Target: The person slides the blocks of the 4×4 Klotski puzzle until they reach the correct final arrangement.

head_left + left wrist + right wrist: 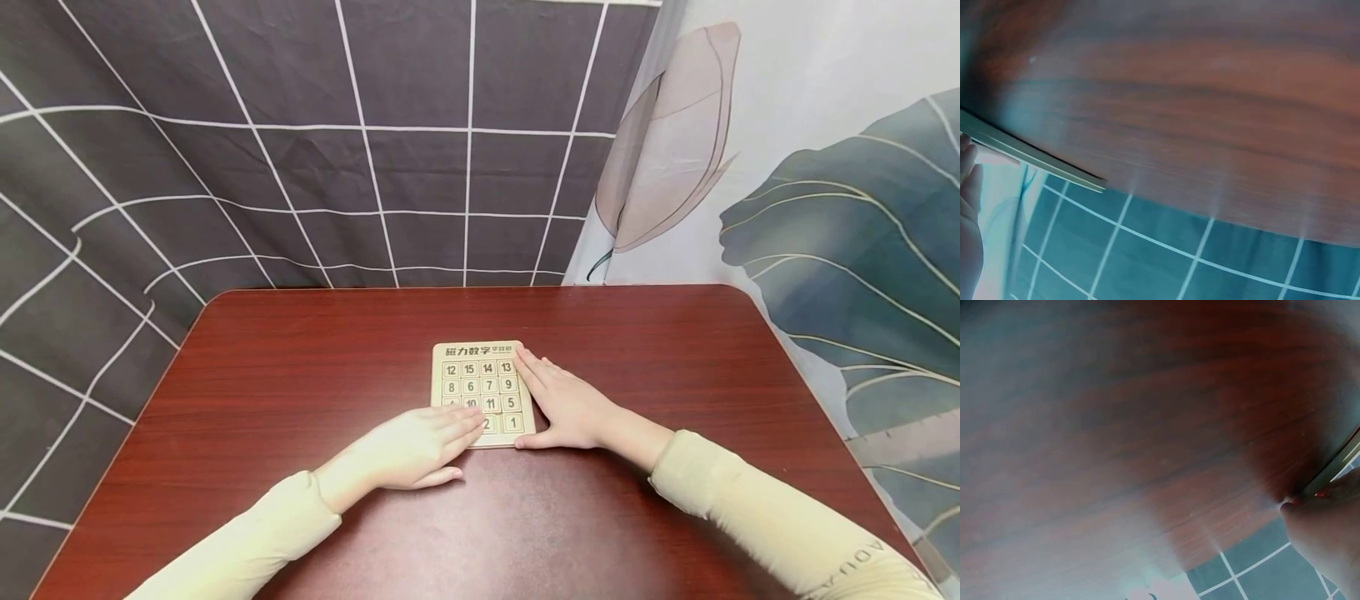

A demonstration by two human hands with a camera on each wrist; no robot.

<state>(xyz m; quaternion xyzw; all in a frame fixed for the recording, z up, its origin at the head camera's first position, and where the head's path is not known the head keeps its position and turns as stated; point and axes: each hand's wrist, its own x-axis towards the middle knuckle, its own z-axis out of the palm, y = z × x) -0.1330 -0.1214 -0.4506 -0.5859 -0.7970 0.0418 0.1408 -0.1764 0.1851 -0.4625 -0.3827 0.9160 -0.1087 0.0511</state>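
Observation:
A pale number slide puzzle with square numbered tiles lies flat on the table. My left hand rests on its lower left part, fingers straight, hiding several tiles of the lower rows. Along the puzzle's right side lies my right hand; its straight fingers touch the upper right edge and its thumb is at the lower right corner. In the left wrist view, the puzzle's thin edge shows beside part of the left hand. The right wrist view shows part of the right hand against the puzzle's edge.
The reddish-brown wooden table has rounded far corners. Behind and to its left hangs a dark cloth with a white grid. A white curtain with leaf prints hangs at the right.

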